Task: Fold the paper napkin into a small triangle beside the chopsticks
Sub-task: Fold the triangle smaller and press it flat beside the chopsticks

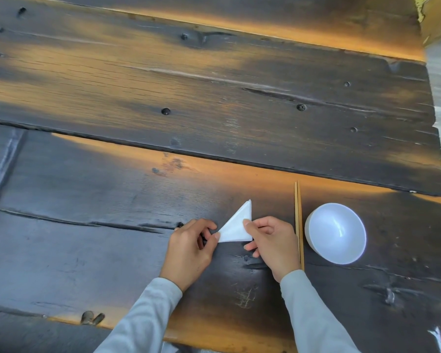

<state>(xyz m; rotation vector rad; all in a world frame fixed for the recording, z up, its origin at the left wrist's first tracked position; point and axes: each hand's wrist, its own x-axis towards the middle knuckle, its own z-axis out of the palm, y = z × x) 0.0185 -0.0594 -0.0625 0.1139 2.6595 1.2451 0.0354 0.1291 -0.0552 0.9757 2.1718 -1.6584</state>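
Paper napkin (236, 226) is already looking like a small white triangle, so I am thinking your folding is nearly done.

The big dark wooden table (214, 98) is stretching far out past both your hands. The white bowl (335, 233) is sitting out to the right of your right hand (270, 243), and it is looking empty. The chopsticks (299, 225) are lying side by side between the bowl and your right hand, just beside your knuckles, and they are pointing away from you.

Your left hand (191, 247) is pinching the left tip of the triangle with thumb and finger. Your right hand is pinching the right side, with the thumb on top and the other fingers curling under. So both hands are gripping the napkin, and it is sitting right between them. One tip is poking up past your fingers. I cannot tell if it is lying flat on the table or lifting a little.

Not much is looking left to do. You are probably needing to press the folds flat, lay the triangle down close beside the chopsticks, and let go. Right now your right hand is sitting between the napkin and the chopsticks.
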